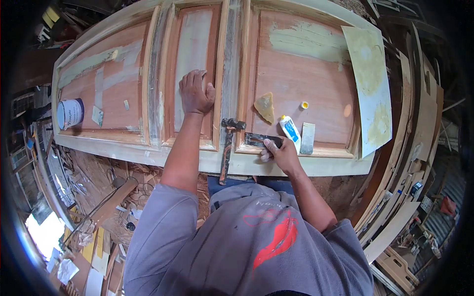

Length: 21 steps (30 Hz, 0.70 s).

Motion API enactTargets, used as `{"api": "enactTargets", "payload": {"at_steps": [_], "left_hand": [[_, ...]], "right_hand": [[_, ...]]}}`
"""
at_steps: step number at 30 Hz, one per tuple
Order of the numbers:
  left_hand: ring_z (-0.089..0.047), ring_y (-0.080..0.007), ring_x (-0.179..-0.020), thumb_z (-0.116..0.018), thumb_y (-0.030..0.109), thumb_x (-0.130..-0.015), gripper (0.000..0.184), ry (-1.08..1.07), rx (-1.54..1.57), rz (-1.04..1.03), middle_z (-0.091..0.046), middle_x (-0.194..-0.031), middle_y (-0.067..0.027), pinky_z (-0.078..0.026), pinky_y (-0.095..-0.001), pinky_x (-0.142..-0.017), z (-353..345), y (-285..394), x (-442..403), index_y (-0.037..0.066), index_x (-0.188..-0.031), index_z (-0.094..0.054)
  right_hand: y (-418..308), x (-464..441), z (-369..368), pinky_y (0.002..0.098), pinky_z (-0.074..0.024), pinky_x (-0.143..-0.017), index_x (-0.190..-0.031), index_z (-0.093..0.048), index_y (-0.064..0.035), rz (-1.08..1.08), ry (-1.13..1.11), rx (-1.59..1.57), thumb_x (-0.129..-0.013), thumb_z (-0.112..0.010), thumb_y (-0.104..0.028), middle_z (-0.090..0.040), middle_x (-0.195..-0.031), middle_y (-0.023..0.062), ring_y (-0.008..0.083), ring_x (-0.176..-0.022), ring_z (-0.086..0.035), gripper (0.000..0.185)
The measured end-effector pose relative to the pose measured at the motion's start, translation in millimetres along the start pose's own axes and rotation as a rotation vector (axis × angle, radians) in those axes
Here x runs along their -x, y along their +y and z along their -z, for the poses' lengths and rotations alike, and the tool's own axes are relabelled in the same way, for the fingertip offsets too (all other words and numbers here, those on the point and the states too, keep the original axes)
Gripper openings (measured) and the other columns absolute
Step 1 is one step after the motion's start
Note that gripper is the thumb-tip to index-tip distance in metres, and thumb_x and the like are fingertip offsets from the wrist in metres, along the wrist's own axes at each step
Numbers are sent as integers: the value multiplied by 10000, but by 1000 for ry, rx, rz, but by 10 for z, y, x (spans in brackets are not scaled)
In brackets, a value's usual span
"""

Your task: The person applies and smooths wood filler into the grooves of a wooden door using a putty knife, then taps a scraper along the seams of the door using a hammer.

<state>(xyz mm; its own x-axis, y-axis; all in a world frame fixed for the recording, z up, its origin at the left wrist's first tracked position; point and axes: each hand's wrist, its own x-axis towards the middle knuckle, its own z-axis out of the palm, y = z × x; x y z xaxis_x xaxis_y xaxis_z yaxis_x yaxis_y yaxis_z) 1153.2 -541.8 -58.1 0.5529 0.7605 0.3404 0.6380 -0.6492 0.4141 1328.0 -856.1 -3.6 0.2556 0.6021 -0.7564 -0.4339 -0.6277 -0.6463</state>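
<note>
A large wooden panelled door [306, 89] lies flat before me, with pale filler smeared over its panels. My left hand [196, 93] rests on the narrow middle panel, fingers bent and close together; a small pale edge shows by the fingertips, but what it is I cannot make out. In my right hand [280, 152] is a dark flat scraper [255, 140], held over the door's near rail. Left of the scraper a hammer [228, 148] lies across the near edge. Just beyond the right hand are a white-and-blue tube [289, 129] and a grey rectangular piece [307, 138].
On the right panel sit a yellowish filler-covered piece [265, 107] and a small yellow-and-white cap [304, 105]. A stained white board [368, 89] lies across the right end. A paint tin [70, 113] stands at left. Planks [395, 148] lean at right; offcuts and shavings litter the floor.
</note>
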Motion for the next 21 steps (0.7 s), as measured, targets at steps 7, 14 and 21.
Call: {"api": "enactTargets", "payload": {"at_steps": [7,14,21], "left_hand": [[-617,-394,-1271,-675,249,-863,473,7,-13,-7,-683,-1297,-168,-443,-529,-1122,-5,11,13,82,-1306,-690],[-615,-397,-1275,-659,271,-897,457,0,-19,-14,-677,-1320,-174,-437,-544,-1133,-30,-10,3,78,-1309,-693],[-604,-387,-1299,-670,250,-857,485,-7,-46,-23,-680,-1316,-170,-433,-533,-1160,-63,-35,4,72,-1308,-697]], "right_hand": [[-21,-60,27,325,-625,-642,-1112,-689,68,-53,-136,34,-1130,-686,-191,-786,-849,120,170,-690,-761,259],[-151,54,128,338,-612,-610,-1099,-696,67,-22,-24,-106,-1130,-695,-219,-776,-818,125,171,-646,-736,288],[14,38,-72,321,-609,-599,-1061,-699,73,21,-52,19,-1124,-705,-240,-771,-795,103,150,-641,-739,320]]}}
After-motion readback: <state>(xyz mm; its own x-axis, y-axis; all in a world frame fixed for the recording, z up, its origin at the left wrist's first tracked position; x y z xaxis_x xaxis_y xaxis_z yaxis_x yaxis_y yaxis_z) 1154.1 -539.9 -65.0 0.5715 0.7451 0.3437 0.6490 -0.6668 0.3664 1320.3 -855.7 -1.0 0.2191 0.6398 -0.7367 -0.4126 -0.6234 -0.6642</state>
